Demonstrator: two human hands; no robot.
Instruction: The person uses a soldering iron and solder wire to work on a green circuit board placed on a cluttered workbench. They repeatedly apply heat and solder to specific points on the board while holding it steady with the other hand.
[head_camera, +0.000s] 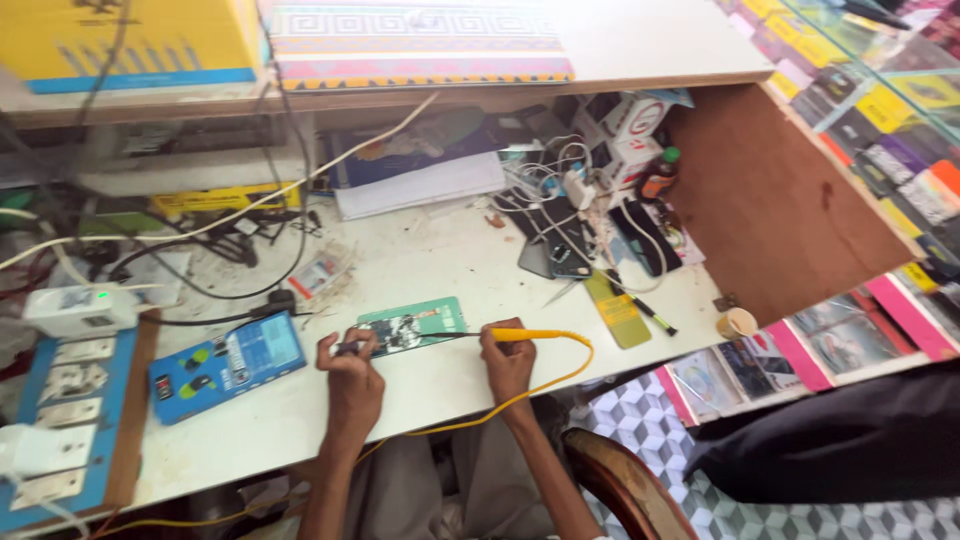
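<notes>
**Soldering iron held over an opened phone on a white bench**

Nearest the viewer, the right hand (508, 362) is seen closed around the yellow handle of a soldering iron (525, 336), whose yellow cord (560, 380) is looped down off the bench edge. The iron's thin tip is pointed leftward at an opened phone (412, 326), which is laid flat on the white workbench (440, 270) just beyond both hands, its green inner parts exposed. The left hand (352, 372) is curled shut at the phone's left end, and a small dark tool (347, 348) is pinched in its fingers; what kind of tool it is cannot be told. Just left of that hand, a blue power-supply box (226, 365) is set on the bench, and a blue socket board (62, 405) is fixed at the far left edge. Farther back on the right, a yellow-green flat strip (618, 310), a few dark phones (560, 250) and a tangle of white cables (560, 180) are gathered. At the back, a stack of papers (420, 185) is laid under a shelf.
</notes>
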